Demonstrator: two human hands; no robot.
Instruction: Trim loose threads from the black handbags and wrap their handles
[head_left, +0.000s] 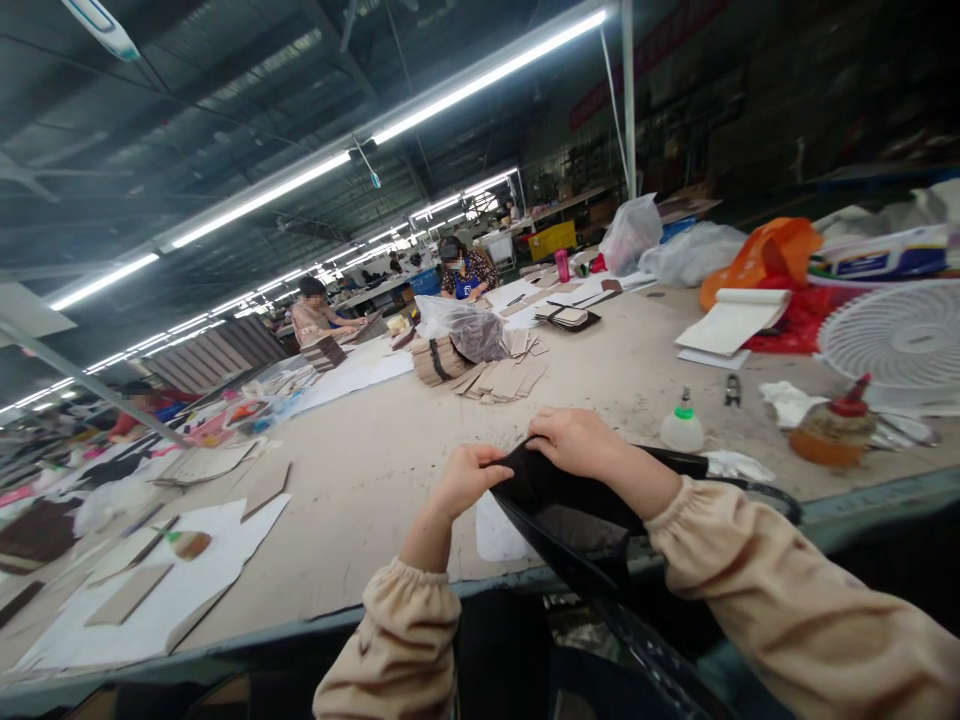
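Observation:
Both my hands grip the top edge of a black bag (pixel 577 525) that stands open at the near edge of the long workbench (pixel 360 470). My left hand (pixel 466 480) is closed on the bag's left rim. My right hand (pixel 577 440) is closed on the rim just to the right, fingers folded over it. Beige sleeves cover both forearms. The bag's lower part hangs below the bench edge.
A white glue bottle (pixel 682 428) and an amber bottle (pixel 834 432) stand to the right, near a white fan grille (pixel 900 345). Cardboard pieces (pixel 495 378) lie mid-bench, flat boards (pixel 131 590) at the left. Other people work at the far end.

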